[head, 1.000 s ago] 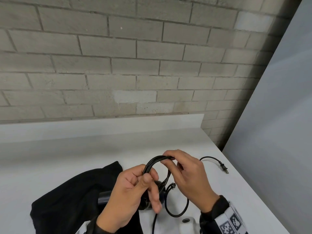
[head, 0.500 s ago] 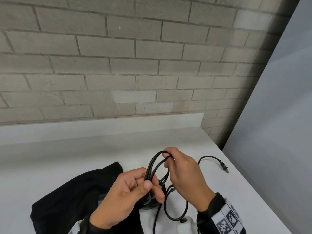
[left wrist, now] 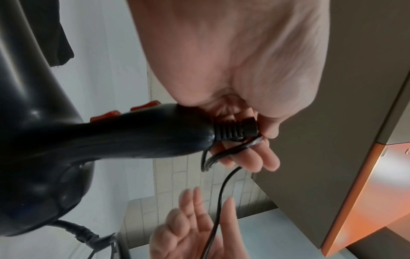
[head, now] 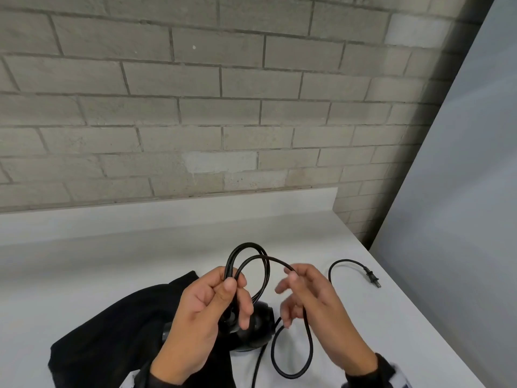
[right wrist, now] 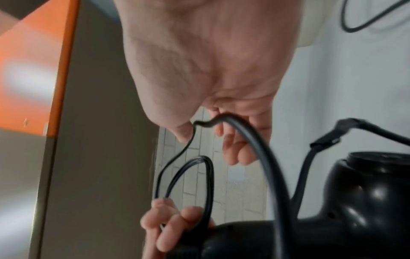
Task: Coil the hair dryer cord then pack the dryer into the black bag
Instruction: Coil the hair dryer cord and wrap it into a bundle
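Observation:
The black hair dryer (head: 258,329) hangs just above the white table, its handle (left wrist: 133,135) reaching up into my left hand (head: 235,287). That hand pinches several loops of the black cord (head: 246,247) together with the handle's ribbed end (left wrist: 235,130). My right hand (head: 291,278), to the right of the coil, holds the running cord (right wrist: 199,122) lightly between thumb and forefinger, the other fingers spread. A slack loop (head: 291,362) hangs below it. The plug (head: 372,278) lies on the table at the right. The black bag (head: 112,345) lies crumpled under my left arm.
The white table (head: 84,275) backs onto a grey brick wall (head: 195,107). Its right edge runs diagonally past the plug, beside a tall grey panel (head: 447,191).
My right hand has left the top of the coil and drawn out to the right with a fresh length of cord. The left hand and coil have risen a little.

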The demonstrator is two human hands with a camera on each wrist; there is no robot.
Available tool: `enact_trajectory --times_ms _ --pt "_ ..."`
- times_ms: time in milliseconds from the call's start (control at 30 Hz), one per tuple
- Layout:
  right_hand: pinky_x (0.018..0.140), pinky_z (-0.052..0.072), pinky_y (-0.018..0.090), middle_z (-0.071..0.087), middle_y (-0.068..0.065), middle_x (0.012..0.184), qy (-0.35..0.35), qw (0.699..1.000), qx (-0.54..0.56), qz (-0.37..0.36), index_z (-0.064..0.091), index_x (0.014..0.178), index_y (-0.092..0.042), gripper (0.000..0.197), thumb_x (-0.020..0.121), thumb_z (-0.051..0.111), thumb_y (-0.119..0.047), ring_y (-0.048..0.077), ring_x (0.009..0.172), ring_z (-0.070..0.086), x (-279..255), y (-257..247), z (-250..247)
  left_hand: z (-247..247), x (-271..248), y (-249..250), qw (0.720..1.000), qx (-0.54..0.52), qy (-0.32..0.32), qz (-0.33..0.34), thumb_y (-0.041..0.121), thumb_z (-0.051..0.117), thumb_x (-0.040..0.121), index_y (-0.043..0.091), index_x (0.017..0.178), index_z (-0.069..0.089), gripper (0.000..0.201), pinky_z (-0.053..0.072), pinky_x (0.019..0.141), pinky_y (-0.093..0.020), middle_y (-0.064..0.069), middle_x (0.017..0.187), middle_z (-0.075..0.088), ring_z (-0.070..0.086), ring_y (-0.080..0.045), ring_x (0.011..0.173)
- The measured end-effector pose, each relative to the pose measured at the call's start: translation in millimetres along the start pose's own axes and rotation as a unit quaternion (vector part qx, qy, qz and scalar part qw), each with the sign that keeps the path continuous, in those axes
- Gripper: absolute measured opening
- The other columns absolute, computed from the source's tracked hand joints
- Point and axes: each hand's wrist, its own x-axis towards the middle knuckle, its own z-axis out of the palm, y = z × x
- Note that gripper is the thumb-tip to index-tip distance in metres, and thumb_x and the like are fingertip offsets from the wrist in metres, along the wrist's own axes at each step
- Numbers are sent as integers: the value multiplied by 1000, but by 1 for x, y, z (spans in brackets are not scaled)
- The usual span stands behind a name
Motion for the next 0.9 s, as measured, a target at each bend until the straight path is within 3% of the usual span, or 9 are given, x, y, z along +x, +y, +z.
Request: enact_trajectory --times_ms 100,200,300,400,467,567,667,800,900 --pt "47 45 30 63 14 74 2 997 70 22 56 106 1 24 94 50 -20 26 46 52 -13 6 -6 -1 0 -1 1000 -1 18 4 59 71 80 13 88 65 47 50 64 -35 -15 60 61 54 -24 55" --pt "38 39 24 62 12 68 29 999 20 0 62 99 -6 16 100 46 -9 22 37 47 -23 9 0 0 1 -2 1000 7 15 6 60 69 80 14 88 65 47 51 69 -37 -15 59 61 55 -25 58" --pt "33 34 22 65 5 68 89 995 -30 -18 66 97 -17 14 99 52 -15 21 33 42 -18 10 10 4 1 -3 1000 14 -11 1 59 68 82 17 88 65 42 54 77 -37 -11 60 62 58 -24 59" --pt "34 37 25 68 5 73 113 991 -59 -29 64 94 -23 10 98 55 -22 23 35 48 -11 9 22 9 0 -4 999 17 -32 -1 58 67 83 18 88 65 40 56 80 -36 -8 60 63 61 -21 59" --pt "36 41 26 69 7 73 106 992 -65 -25 61 92 -20 10 98 55 -24 25 38 54 -9 7 30 13 -1 -2 999 14 -35 -3 56 66 84 14 88 63 42 56 79 -36 -9 63 64 63 -24 59" --pt "41 50 31 69 8 64 83 995 -54 3 61 84 -10 19 97 57 -24 25 44 60 -6 5 36 13 0 2 998 -28 -44 -19 47 68 87 2 91 56 47 58 69 -45 -16 68 63 63 -37 61" --pt "46 52 35 65 8 62 80 996 -47 18 66 72 -6 26 92 65 -23 23 46 60 0 0 27 7 2 2 999 2 -36 -19 49 65 88 -2 94 55 52 58 74 -36 -16 70 66 69 -35 71" --pt "40 44 24 65 11 65 91 995 -26 23 67 86 -4 16 87 72 -20 20 42 58 6 -10 15 4 2 3 998 21 -59 -18 52 62 89 9 92 59 43 56 79 -33 -13 72 68 70 -31 78" --pt "41 45 28 66 10 61 130 990 -44 -13 65 85 -8 15 84 75 -19 22 40 57 9 -8 17 8 3 1 997 14 -74 -16 49 58 93 13 91 59 36 55 77 -35 -13 69 66 67 -32 72"
